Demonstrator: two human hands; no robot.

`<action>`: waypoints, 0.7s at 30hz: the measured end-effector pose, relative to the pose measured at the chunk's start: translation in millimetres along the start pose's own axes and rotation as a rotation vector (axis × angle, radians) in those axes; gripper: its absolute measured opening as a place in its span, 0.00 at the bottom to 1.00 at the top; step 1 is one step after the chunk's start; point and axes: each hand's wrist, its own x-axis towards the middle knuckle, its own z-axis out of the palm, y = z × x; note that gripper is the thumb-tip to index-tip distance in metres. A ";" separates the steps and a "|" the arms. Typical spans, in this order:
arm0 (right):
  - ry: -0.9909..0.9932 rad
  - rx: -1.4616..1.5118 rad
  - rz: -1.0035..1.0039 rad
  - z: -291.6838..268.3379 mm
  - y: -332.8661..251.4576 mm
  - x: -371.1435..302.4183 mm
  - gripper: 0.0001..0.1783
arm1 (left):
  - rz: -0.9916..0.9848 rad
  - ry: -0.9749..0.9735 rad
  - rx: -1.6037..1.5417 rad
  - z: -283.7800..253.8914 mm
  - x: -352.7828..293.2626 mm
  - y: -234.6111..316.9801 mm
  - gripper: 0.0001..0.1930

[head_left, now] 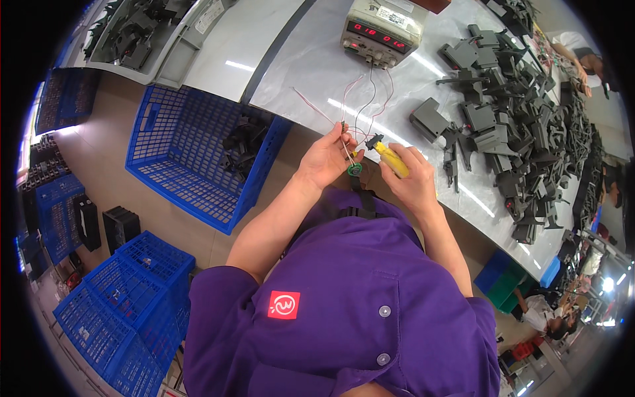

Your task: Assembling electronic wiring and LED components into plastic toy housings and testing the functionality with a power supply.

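Beige bench power supply with red digit display sits beyond the fingers, thin pink and white wires running down to them; blue lattice plastic crate left of them. Left hand pinches the wires and a small green ring part hanging just below its fingertips. Right hand clenched round a yellow-handled tool, black tip touching the wires; matte grey moulded plastic parts piled to the right.

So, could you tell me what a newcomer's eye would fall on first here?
Probably the two hands at centre: the left hand pinches thin wires, the right hand grips a yellow tool. Then the heap of grey parts on the right of the table.
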 end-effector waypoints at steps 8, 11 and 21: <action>-0.004 0.025 0.002 0.8 0.1 0.1 0.17 | -0.009 0.003 -0.025 -1.2 1.4 1.3 0.09; 0.006 0.024 -0.003 1.6 -0.2 0.3 0.17 | -0.008 -0.018 -0.035 -2.6 1.6 1.2 0.09; -0.007 0.020 0.009 2.7 0.2 -0.7 0.17 | 0.020 -0.001 0.018 -4.4 3.1 3.2 0.06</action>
